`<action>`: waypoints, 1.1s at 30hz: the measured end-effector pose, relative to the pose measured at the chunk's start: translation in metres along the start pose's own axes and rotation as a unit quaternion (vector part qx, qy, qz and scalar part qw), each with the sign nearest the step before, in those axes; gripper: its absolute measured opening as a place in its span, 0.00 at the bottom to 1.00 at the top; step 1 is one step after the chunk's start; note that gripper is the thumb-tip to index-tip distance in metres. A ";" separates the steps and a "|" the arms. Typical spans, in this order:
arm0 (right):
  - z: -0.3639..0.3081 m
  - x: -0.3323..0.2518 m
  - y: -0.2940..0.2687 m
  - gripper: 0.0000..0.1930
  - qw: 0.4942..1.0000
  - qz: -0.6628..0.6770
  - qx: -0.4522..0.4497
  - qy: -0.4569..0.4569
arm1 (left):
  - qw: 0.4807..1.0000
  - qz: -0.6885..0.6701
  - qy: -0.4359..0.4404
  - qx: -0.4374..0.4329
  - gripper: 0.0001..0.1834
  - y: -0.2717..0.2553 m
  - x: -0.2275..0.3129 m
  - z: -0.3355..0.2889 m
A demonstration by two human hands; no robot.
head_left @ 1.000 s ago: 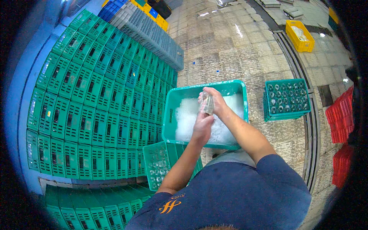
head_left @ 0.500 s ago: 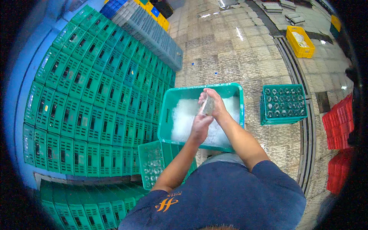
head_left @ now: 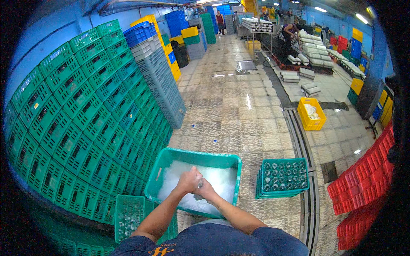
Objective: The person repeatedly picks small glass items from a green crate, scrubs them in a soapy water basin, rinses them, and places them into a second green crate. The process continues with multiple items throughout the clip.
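My left hand (head_left: 188, 180) and my right hand (head_left: 206, 190) are together over a green tub (head_left: 159, 161) filled with white suds (head_left: 170, 173). Both hands are closed around a small, shiny clear-grey piece that looks like a drinking glass (head_left: 200, 184); fingers cover most of it. Left of the tub, near my left forearm, stands a green crate (head_left: 130, 213) with clear glasses inside. Another green crate (head_left: 282, 194), filled with rows of glasses (head_left: 285, 175), sits on the floor to the right of the tub.
Tall stacks of green crates (head_left: 81, 141) line the left, with grey crates (head_left: 160, 77) beyond. Red crates (head_left: 363, 183) stand at the right. A yellow crate (head_left: 314, 123) with white items is on the tiled floor near a drain channel (head_left: 309, 200). Two people are far off.
The view has tilted up, bringing the far room into sight. My hands have changed their hold, and the grey piece between them is now mostly covered.
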State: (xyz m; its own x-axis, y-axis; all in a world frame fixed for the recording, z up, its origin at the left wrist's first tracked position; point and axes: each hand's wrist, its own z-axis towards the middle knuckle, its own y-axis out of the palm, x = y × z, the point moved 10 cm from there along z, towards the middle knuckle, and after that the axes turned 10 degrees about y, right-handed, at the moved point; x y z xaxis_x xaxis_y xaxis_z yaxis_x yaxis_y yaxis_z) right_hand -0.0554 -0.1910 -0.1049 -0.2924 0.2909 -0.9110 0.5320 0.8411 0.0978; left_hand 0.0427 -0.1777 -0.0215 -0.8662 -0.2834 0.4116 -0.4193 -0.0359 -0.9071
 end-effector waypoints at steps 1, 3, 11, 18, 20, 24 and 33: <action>-0.002 -0.003 0.017 0.31 0.978 0.164 -0.127 0.009 | 0.984 -0.157 0.007 0.080 0.19 -0.009 0.000 -0.001; -0.021 -0.016 0.048 0.26 0.816 0.447 -0.358 0.081 | 0.868 -0.463 -0.014 0.180 0.20 -0.012 -0.009 -0.005; -0.041 -0.035 0.044 0.22 0.805 0.493 -0.310 0.113 | 0.901 -0.401 0.040 0.161 0.14 -0.019 0.000 0.000; 0.007 -0.001 0.002 0.17 0.920 0.384 0.033 -0.063 | 0.797 -0.460 -0.087 0.382 0.13 -0.006 -0.043 -0.047; 0.026 0.011 0.008 0.15 0.895 0.438 -0.078 -0.039 | 0.918 -0.303 0.030 0.254 0.18 0.002 0.003 -0.053; 0.031 0.020 0.043 0.26 0.887 0.426 -0.171 0.040 | 0.873 -0.052 0.179 0.452 0.14 -0.043 0.043 -0.142; 0.010 -0.049 0.254 0.23 0.976 0.175 -0.120 -0.042 | 0.584 -0.710 -0.091 0.383 0.33 -0.014 -0.207 -0.269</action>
State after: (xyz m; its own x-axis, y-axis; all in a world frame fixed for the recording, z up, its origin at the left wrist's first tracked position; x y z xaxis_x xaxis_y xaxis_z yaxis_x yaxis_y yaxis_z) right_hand 0.1022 0.0039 -0.0393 -0.0546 0.5496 -0.8337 0.3833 0.7825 0.4907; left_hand 0.1547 0.1396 -0.0701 0.2793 0.4587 0.8436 -0.3746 -0.7569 0.5355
